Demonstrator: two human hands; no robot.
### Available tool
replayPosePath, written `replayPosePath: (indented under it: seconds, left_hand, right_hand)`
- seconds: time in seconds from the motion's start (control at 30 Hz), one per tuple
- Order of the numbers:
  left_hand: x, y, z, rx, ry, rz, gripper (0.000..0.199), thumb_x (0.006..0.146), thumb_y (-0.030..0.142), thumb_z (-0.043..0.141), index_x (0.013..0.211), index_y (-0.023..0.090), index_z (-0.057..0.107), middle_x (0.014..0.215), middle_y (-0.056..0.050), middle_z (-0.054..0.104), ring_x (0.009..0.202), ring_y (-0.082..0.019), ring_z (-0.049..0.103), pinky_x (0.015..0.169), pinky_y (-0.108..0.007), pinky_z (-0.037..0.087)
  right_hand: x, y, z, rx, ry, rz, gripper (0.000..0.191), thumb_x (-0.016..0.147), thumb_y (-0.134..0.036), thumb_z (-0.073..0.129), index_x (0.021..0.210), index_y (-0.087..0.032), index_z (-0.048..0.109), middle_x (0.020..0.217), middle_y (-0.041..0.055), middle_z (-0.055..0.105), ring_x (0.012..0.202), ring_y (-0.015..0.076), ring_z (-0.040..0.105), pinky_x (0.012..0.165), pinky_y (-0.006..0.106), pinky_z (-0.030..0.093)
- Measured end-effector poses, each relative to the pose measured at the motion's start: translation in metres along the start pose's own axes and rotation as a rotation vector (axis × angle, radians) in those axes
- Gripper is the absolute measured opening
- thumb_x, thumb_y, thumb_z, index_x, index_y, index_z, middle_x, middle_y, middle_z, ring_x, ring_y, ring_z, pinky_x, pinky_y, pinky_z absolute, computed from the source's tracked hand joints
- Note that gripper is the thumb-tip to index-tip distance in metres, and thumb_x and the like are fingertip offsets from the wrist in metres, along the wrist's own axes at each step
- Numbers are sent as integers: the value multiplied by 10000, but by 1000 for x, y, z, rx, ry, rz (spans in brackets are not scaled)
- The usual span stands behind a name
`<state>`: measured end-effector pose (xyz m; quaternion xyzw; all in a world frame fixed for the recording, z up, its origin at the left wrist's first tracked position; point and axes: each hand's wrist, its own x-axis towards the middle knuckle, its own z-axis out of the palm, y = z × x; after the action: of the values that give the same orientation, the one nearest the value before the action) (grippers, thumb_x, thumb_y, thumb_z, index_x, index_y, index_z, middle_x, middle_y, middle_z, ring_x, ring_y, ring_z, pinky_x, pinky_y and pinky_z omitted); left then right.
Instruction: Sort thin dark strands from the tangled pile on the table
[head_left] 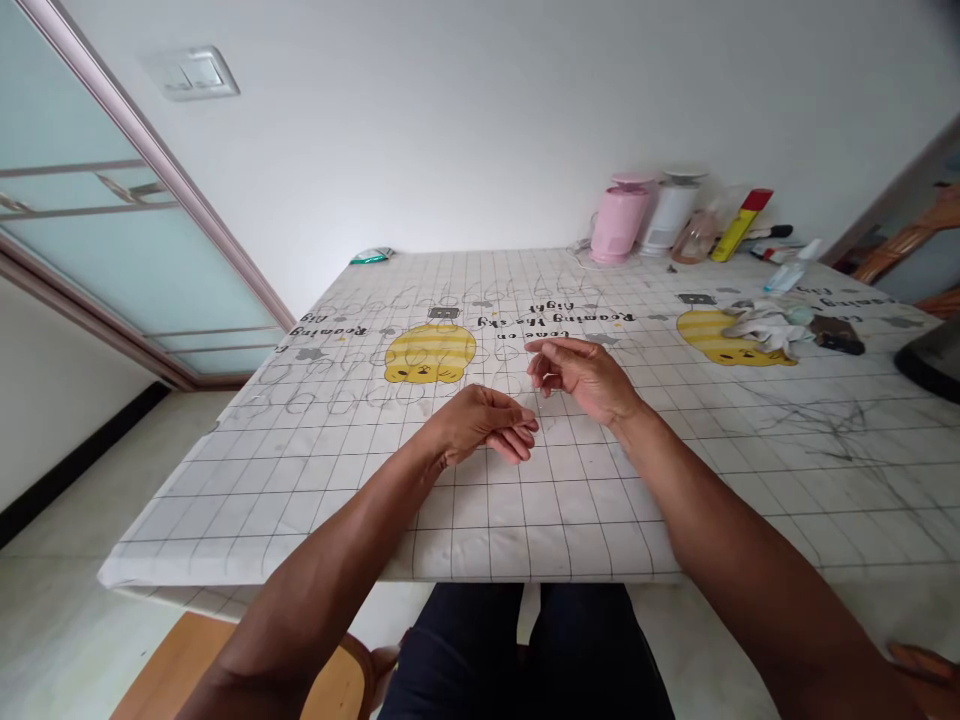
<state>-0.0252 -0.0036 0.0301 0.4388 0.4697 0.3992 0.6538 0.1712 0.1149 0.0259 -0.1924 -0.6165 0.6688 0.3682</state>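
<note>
My left hand (pixel 487 422) is just above the checked tablecloth (pixel 465 500), its thumb pressed to the fingers. Farther forward and to the right, my right hand (pixel 574 375) is raised over the cloth with its thumb and index finger together. Whatever either pinch holds is too small to make out. The hands are apart. Several thin, pale rings (pixel 341 402) lie in rows on the cloth to the left and beyond my hands. Thin dark strands (pixel 832 420) are spread over the cloth at the right.
At the back right stand a pink device (pixel 619 222), a white device (pixel 670 218), a yellow-red can (pixel 741 226) and bottles. A crumpled white cloth (pixel 769 328) and a dark object (pixel 838 335) lie nearer. A green packet (pixel 371 256) is at the back left.
</note>
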Motion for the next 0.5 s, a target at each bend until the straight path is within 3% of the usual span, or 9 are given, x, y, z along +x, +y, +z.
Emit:
replayPosePath:
  seconds: [0.07,0.17,0.27,0.37,0.5]
  left_hand:
    - [0,0,2,-10,70,43,282,845,345,919,841,82,817,765,-139,790,664,-221,787,630,-312,665]
    - [1,2,4,-36,210,138,222,911,285,856,855,76,808,813,-147,803,687,-215,792,682,-336,679]
    - [2,3,3,-45,304,208,185,951,253,815,895,77,803,847,-147,810,701,-204,791,703,-335,675]
    - [4,2,1,-49,340,242,191,959,269,815,901,88,796,872,-142,813,709,-197,786,700,-335,669]
    - [6,-1,-2,-106,325,259,206,975,281,802,913,86,789,890,-148,817,730,-196,790,737,-336,670]
  right_hand:
    - [1,-1,-4,16,45,17,476,945,-620,802,1212,-225,814,1051,102,782,856,205,722,662,307,581]
    - [2,-3,-9,-100,80,41,526,949,-690,760,1117,-194,810,1016,123,786,823,213,732,628,303,584]
    - [-1,-5,-6,-308,-14,60,505,955,-676,759,1005,-175,802,926,110,788,737,192,722,593,289,572]
    - [-5,-7,3,-385,-108,75,447,927,-620,812,943,-174,783,859,83,788,671,169,704,583,283,568]
    - [-8,-7,13,-348,-97,41,423,902,-592,837,942,-174,782,821,67,783,634,162,697,581,295,581]
